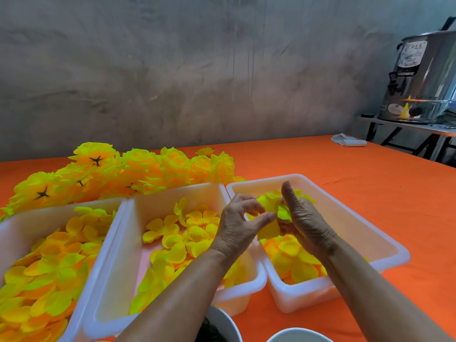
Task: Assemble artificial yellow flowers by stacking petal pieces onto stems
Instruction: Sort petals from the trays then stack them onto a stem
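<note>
Both hands meet over the right white tray [385, 245], working on one partly built yellow flower [270, 206]. My left hand [240, 222] pinches a yellow petal piece at the flower's left side between thumb and fingers. My right hand [302, 218] grips the flower from the right, fingers curled around its base; any stem is hidden inside the hand. Loose yellow petal pieces [293, 260] lie in the tray below.
A middle tray [116, 292] and a left tray [14, 225] hold more petal pieces. Finished yellow flowers [138, 169] are heaped behind them on the orange table [370, 183]. Two white bowls [298, 335] sit at the near edge. A steel urn [424, 77] stands far right.
</note>
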`<action>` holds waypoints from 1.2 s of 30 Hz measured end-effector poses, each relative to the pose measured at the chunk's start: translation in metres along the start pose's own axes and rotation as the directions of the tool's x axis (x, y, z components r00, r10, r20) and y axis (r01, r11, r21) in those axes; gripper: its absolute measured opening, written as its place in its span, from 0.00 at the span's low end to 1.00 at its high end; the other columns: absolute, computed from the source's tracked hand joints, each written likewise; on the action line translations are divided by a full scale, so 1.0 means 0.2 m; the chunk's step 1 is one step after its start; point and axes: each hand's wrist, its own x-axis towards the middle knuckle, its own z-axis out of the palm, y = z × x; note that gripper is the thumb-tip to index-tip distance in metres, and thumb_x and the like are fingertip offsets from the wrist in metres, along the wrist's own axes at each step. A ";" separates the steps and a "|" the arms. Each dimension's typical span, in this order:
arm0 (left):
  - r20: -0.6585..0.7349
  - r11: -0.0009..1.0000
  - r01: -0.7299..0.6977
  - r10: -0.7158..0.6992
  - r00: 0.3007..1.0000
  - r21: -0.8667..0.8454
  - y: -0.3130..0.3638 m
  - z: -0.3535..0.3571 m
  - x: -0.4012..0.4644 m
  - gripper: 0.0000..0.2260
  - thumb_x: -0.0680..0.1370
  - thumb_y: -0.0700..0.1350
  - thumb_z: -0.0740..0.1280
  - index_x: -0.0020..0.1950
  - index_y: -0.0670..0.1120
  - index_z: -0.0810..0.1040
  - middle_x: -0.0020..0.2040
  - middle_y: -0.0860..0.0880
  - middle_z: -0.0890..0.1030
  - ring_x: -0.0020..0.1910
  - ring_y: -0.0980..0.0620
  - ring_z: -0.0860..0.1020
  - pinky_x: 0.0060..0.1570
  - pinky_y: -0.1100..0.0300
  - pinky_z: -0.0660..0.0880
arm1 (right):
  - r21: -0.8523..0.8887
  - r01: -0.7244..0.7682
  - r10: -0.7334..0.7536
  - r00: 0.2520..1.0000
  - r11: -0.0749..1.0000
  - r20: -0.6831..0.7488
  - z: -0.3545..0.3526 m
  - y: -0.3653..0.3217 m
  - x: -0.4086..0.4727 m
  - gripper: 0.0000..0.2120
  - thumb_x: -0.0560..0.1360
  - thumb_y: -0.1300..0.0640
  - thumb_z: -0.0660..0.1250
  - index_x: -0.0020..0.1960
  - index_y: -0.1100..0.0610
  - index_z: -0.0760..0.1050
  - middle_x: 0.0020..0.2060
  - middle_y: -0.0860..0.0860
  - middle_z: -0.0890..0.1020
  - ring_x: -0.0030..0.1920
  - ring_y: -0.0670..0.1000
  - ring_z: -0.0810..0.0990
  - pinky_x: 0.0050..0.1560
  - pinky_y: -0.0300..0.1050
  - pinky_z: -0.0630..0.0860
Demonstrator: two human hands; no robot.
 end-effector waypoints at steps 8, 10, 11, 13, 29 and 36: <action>-0.054 0.870 0.256 -0.306 0.951 -0.422 0.00 -0.02 0.03 0.06 0.75 0.38 0.69 0.39 0.43 0.82 0.41 0.50 0.81 0.38 0.58 0.78 0.32 0.63 0.75 | 0.029 -0.056 0.057 0.997 0.998 -0.052 -0.03 0.01 0.01 0.06 0.67 0.60 0.74 0.37 0.56 0.77 0.28 0.54 0.70 0.23 0.46 0.62 0.24 0.37 0.63; -0.091 0.855 0.269 -0.342 0.935 -0.444 0.00 -0.02 0.03 0.08 0.75 0.38 0.69 0.37 0.46 0.82 0.37 0.50 0.80 0.34 0.59 0.77 0.27 0.65 0.74 | -0.016 -0.049 0.047 0.994 0.999 -0.100 -0.03 0.03 0.02 0.07 0.70 0.64 0.72 0.36 0.56 0.76 0.30 0.54 0.71 0.25 0.47 0.64 0.26 0.38 0.64; -0.099 0.868 0.260 -0.330 0.939 -0.423 0.01 -0.02 0.03 0.08 0.75 0.40 0.69 0.36 0.46 0.81 0.35 0.51 0.80 0.33 0.60 0.77 0.26 0.65 0.74 | -0.030 -0.035 0.032 0.993 0.999 -0.111 -0.03 0.03 0.02 0.08 0.71 0.63 0.71 0.36 0.55 0.76 0.30 0.54 0.72 0.26 0.48 0.65 0.27 0.38 0.65; -0.084 0.911 0.234 -0.278 0.957 -0.339 0.02 -0.01 0.02 0.08 0.72 0.50 0.72 0.37 0.47 0.81 0.32 0.53 0.79 0.30 0.62 0.76 0.26 0.65 0.74 | -0.076 -0.008 -0.001 0.993 0.997 -0.119 -0.03 0.03 0.01 0.07 0.71 0.61 0.72 0.36 0.54 0.76 0.30 0.51 0.76 0.28 0.46 0.71 0.30 0.39 0.68; -0.230 0.891 0.198 -0.311 0.922 -0.408 -0.03 -0.04 0.04 0.08 0.74 0.31 0.67 0.41 0.44 0.76 0.35 0.47 0.79 0.27 0.56 0.78 0.23 0.64 0.73 | -0.064 -0.020 0.000 0.958 0.998 -0.287 -0.05 0.03 0.02 0.08 0.74 0.65 0.68 0.39 0.57 0.72 0.30 0.53 0.75 0.24 0.45 0.76 0.25 0.33 0.72; -0.254 0.788 0.230 -0.436 0.864 -0.570 -0.03 -0.06 0.05 0.08 0.74 0.33 0.68 0.39 0.44 0.77 0.33 0.50 0.79 0.27 0.56 0.77 0.24 0.63 0.76 | 0.062 -0.008 0.038 0.857 0.998 -0.514 -0.09 0.05 0.06 0.09 0.75 0.69 0.63 0.40 0.58 0.72 0.33 0.56 0.77 0.24 0.43 0.79 0.28 0.34 0.76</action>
